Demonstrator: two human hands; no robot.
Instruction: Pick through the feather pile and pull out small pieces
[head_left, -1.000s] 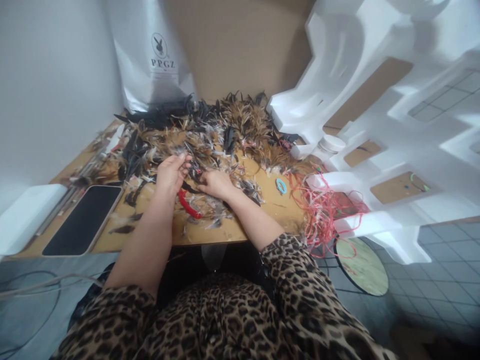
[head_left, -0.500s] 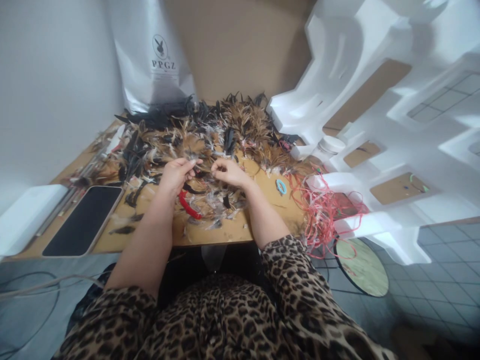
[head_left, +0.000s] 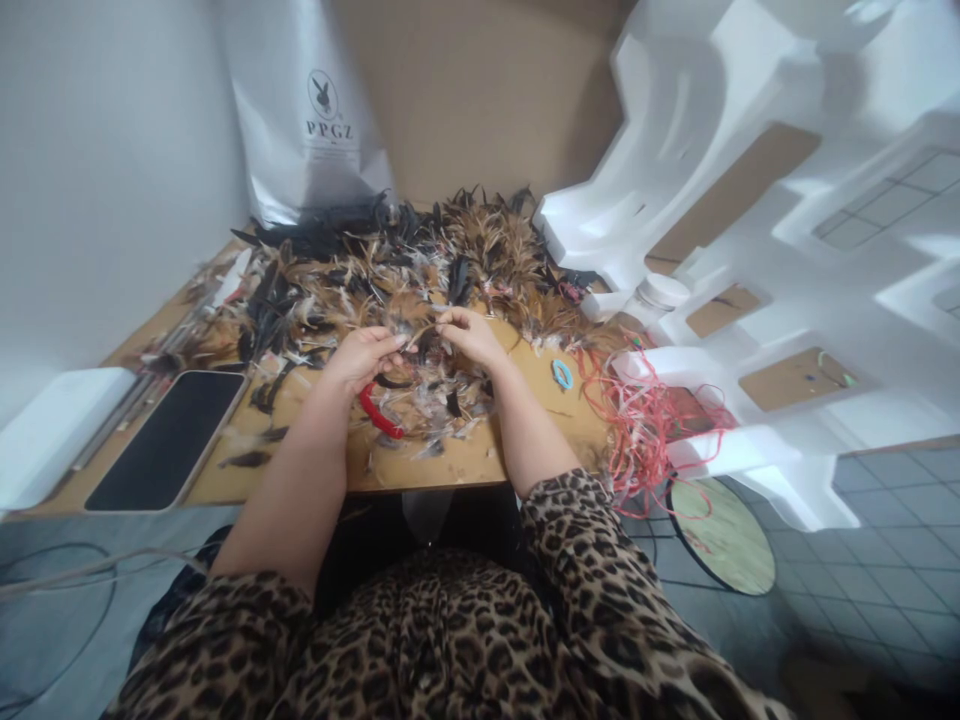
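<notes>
Over the front half of the table, my left hand (head_left: pixel 367 358) is closed in a pinch, with the base of a brown feather (head_left: pixel 405 312) at its fingertips. Close by on the right, my right hand (head_left: pixel 469 336) is also pinched, its fingertips at a thin pale strand or quill (head_left: pixel 424 331) that reaches toward the left hand. Beneath both hands lies a heap of loose feather scraps (head_left: pixel 442 395). A red curved strip (head_left: pixel 379 412) rests just below my left hand.
Brown and black feathers (head_left: pixel 495 240) pile across the back of the table (head_left: pixel 450 470). A phone (head_left: pixel 166 440) and white box (head_left: pixel 64 435) lie left. Right are a blue ring (head_left: pixel 562 374), tangled pink ribbon (head_left: pixel 645 430), a lidded jar (head_left: pixel 661 293) and white foam (head_left: pixel 750 230).
My right hand has moved slightly up and its fingers now pinch at the thin strand. My left hand has shifted a little down and right, still holding the feather.
</notes>
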